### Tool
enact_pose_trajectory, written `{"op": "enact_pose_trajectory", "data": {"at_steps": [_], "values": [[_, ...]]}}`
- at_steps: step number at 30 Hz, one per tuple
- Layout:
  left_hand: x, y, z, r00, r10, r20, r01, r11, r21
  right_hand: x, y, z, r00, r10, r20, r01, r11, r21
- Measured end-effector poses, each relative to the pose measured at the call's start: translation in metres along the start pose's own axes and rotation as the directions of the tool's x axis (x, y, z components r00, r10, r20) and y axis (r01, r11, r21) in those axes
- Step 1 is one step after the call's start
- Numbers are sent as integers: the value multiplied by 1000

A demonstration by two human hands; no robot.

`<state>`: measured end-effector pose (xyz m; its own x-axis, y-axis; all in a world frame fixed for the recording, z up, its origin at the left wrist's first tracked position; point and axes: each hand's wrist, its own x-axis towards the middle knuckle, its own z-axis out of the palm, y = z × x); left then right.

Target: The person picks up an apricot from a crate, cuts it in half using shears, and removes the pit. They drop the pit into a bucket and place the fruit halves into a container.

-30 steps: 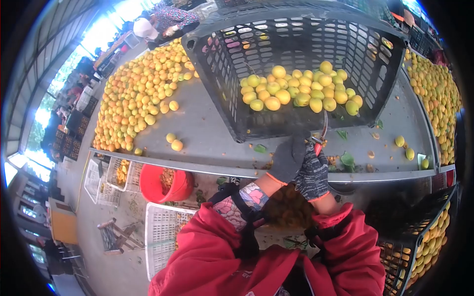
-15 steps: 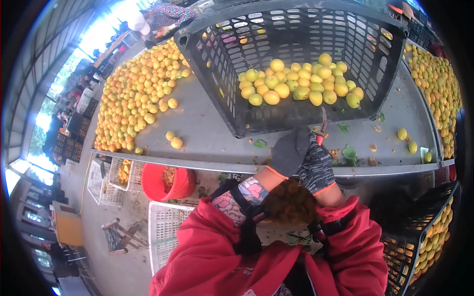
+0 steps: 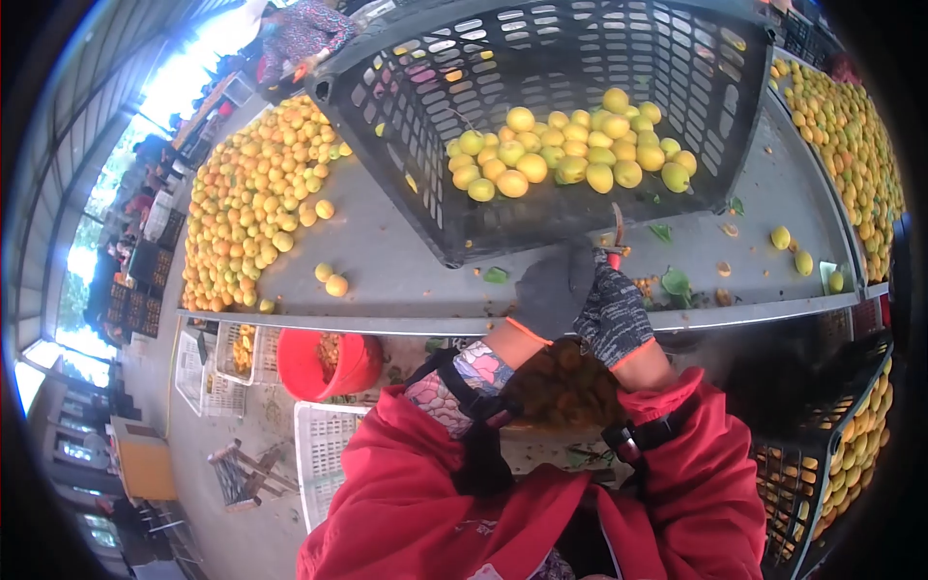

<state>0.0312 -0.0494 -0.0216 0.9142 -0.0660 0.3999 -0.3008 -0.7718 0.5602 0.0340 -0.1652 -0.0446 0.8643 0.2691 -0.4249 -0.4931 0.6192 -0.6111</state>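
My right hand (image 3: 617, 307), in a dark speckled knit glove with an orange cuff, is closed around pruning shears (image 3: 616, 259). Their red handle barely shows, and a thin curved blade points up at the black crate. Against it on the left is my left hand (image 3: 551, 290) in a plain dark grey glove, its fingers curled together; whatever they hold is hidden. Both hands are over the front edge of the grey metal table (image 3: 387, 275). Just beyond them stands the tilted black plastic crate (image 3: 435, 208) with many yellow-orange fruits (image 3: 570, 150) in its bottom.
Loose fruit is heaped at the table's left (image 3: 251, 203) and beyond its right side (image 3: 841, 155). Leaves (image 3: 676, 282) and scraps lie near my hands. Below are a red bucket (image 3: 358, 367), white baskets (image 3: 319, 445), a stool (image 3: 246, 474) and another fruit-filled black crate (image 3: 822, 454). Another person (image 3: 300, 39) is behind.
The view has shifted slightly, so the crate and fruit appear farther left and higher. My hands remain together and have moved little; less of the shears' red handle shows now.
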Motion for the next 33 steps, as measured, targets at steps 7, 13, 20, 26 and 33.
{"op": "enact_pose_trajectory", "data": {"at_steps": [7, 13, 20, 26, 33], "values": [[-4, -1, 4, 995, -102, 1, 100, 972, -212, 1, -5, -25, 986, 7, 167, 12, 994, -110], [14, 8, -9, 882, -347, 319, 437, 351, -828, -34, -33, 23, 988, -108, 114, 117, 990, -74], [13, 20, -52, 716, -356, 601, 698, 386, -603, -27, -27, 14, 825, -422, 375, 544, 414, -730], [5, 1, -42, 830, -241, 504, 550, 508, -663, -36, -29, 25, 735, -488, 471, 656, 336, -676], [9, -14, -42, 685, -158, 711, 729, 155, -667, -38, -30, 23, 778, -447, 441, 621, 441, -649]]}}
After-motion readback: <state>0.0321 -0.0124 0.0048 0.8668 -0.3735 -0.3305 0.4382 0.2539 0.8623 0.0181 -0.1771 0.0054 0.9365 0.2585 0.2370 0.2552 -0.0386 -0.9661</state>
